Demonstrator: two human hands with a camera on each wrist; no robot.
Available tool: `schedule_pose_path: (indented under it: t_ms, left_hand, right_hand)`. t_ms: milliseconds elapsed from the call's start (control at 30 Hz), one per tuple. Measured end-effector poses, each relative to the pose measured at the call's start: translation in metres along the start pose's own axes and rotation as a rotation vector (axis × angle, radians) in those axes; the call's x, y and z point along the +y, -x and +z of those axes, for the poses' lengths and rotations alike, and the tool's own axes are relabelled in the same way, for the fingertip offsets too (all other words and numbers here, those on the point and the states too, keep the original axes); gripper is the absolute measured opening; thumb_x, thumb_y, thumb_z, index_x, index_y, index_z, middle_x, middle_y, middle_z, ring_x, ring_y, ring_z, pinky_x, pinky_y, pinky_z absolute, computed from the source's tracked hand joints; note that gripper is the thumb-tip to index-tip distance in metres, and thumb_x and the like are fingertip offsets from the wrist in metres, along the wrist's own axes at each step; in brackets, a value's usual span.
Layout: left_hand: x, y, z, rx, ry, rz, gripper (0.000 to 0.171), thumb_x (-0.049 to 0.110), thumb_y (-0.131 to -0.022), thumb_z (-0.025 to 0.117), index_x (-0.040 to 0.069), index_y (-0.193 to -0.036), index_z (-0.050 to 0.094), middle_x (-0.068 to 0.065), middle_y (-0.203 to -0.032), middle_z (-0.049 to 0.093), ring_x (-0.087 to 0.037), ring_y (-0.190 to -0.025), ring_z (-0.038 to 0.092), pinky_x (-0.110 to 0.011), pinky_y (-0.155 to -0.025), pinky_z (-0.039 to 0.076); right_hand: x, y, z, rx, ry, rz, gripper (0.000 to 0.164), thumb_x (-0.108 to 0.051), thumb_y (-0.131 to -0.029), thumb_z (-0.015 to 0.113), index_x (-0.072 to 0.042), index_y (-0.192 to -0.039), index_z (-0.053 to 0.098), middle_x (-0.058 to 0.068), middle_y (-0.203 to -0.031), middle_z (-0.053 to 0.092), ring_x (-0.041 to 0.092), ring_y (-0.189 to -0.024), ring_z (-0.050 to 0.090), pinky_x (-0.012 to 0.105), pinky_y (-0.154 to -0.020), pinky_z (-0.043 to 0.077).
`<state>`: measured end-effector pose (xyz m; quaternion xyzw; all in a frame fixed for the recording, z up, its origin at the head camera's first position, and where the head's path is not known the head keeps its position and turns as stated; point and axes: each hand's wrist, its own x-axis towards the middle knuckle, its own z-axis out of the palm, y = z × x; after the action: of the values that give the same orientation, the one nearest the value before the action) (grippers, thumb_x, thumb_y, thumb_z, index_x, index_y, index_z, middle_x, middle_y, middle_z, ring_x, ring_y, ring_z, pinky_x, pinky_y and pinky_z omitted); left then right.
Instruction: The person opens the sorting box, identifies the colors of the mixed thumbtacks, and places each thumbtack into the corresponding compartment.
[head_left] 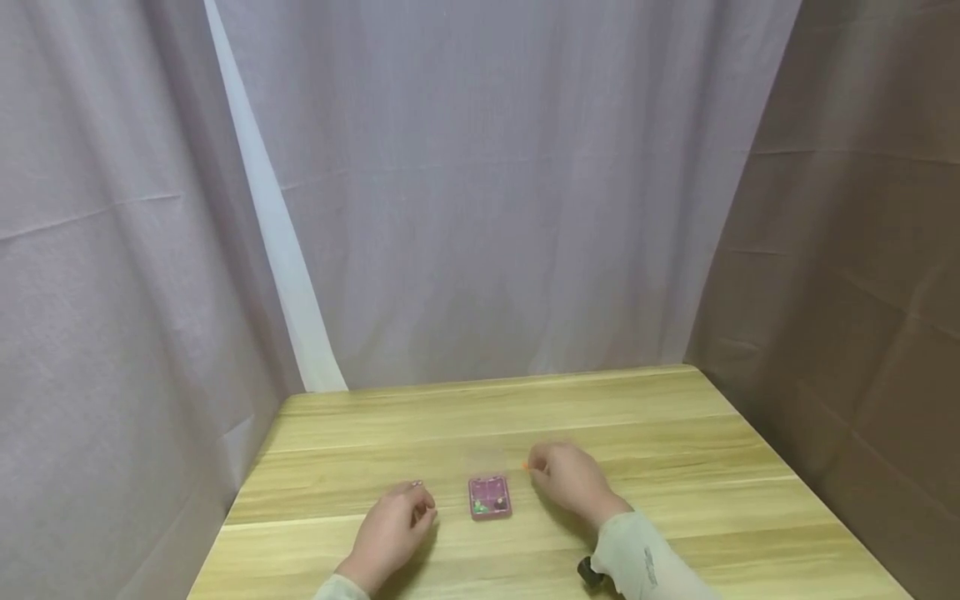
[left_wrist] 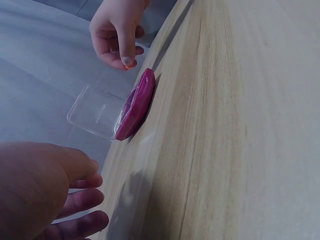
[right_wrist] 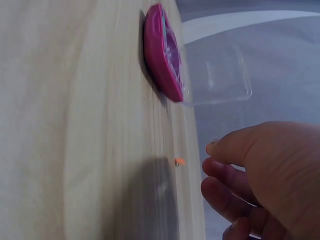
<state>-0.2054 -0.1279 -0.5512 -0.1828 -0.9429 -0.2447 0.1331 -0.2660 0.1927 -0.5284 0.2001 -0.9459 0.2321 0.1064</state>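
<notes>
A small pink compartment box (head_left: pixel 490 497) sits on the table between the hands, its clear lid (left_wrist: pixel 97 112) raised. Green pieces (head_left: pixel 480 506) and a dark piece (head_left: pixel 500 503) lie in its near compartments. My right hand (head_left: pixel 572 479) hovers to the right of the box, thumb and forefinger pinching a small orange piece (left_wrist: pixel 131 65) above the wood. Another orange bit (right_wrist: pixel 179 161) lies on the table close to those fingertips in the right wrist view. My left hand (head_left: pixel 393 529) is left of the box, fingers loosely bent and holding nothing.
The wood-grain table (head_left: pixel 360 433) extends to a grey curtain (head_left: pixel 487 208) at the back. More curtain (head_left: pixel 847 292) hangs along the right side. A black device (head_left: pixel 590 573) is at the right wrist, below the sleeve.
</notes>
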Motion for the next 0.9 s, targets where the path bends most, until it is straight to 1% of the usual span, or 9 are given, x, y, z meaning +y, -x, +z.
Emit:
schedule_pose_path:
  t_ms: [100, 267, 533, 767, 900]
  left_hand:
    - [0.0, 0.0, -0.001, 0.007, -0.001, 0.0, 0.007, 0.027, -0.086, 0.071, 0.021, -0.09, 0.07, 0.006, -0.09, 0.068, 0.0, -0.069, 0.052, -0.026, -0.063, 0.054]
    - [0.001, 0.0, -0.003, 0.018, -0.008, -0.001, 0.006, 0.026, -0.087, 0.071, 0.021, -0.09, 0.07, 0.007, -0.089, 0.068, 0.0, -0.069, 0.052, -0.028, -0.064, 0.055]
    - [0.003, -0.002, -0.003, 0.032, 0.012, 0.012, 0.005, 0.024, -0.086, 0.071, 0.02, -0.09, 0.07, 0.007, -0.086, 0.068, -0.001, -0.068, 0.055, -0.027, -0.062, 0.055]
    - [0.003, -0.002, -0.003, -0.006, 0.032, -0.014, 0.007, 0.027, -0.088, 0.069, 0.021, -0.092, 0.07, 0.01, -0.086, 0.066, 0.002, -0.065, 0.052, -0.023, -0.059, 0.052]
    - [0.003, -0.002, -0.002, -0.002, 0.032, -0.013, 0.007, 0.027, -0.088, 0.07, 0.021, -0.092, 0.07, 0.01, -0.085, 0.066, 0.002, -0.064, 0.051, -0.022, -0.057, 0.051]
  right_hand:
    - [-0.007, 0.003, 0.0, 0.0, -0.022, -0.005, 0.009, -0.026, -0.086, 0.069, -0.022, -0.093, 0.073, -0.007, -0.087, 0.072, 0.009, -0.076, 0.06, 0.039, -0.071, 0.056]
    - [-0.019, 0.003, 0.003, -0.007, -0.044, -0.023, 0.009, -0.028, -0.087, 0.068, -0.023, -0.094, 0.073, -0.007, -0.09, 0.073, 0.006, -0.074, 0.059, 0.037, -0.068, 0.056]
    - [-0.031, -0.001, 0.013, -0.036, -0.097, -0.017, 0.005, -0.029, -0.088, 0.068, -0.025, -0.09, 0.072, -0.016, -0.082, 0.068, 0.004, -0.07, 0.056, 0.035, -0.064, 0.053]
    - [-0.037, -0.002, 0.023, -0.017, -0.068, -0.044, 0.003, -0.028, -0.085, 0.072, -0.026, -0.088, 0.072, -0.014, -0.082, 0.069, 0.004, -0.072, 0.057, 0.036, -0.067, 0.054]
    - [-0.038, -0.003, 0.027, -0.014, -0.048, -0.054, 0.005, -0.025, -0.083, 0.074, -0.027, -0.087, 0.071, -0.014, -0.083, 0.069, 0.004, -0.072, 0.057, 0.035, -0.068, 0.054]
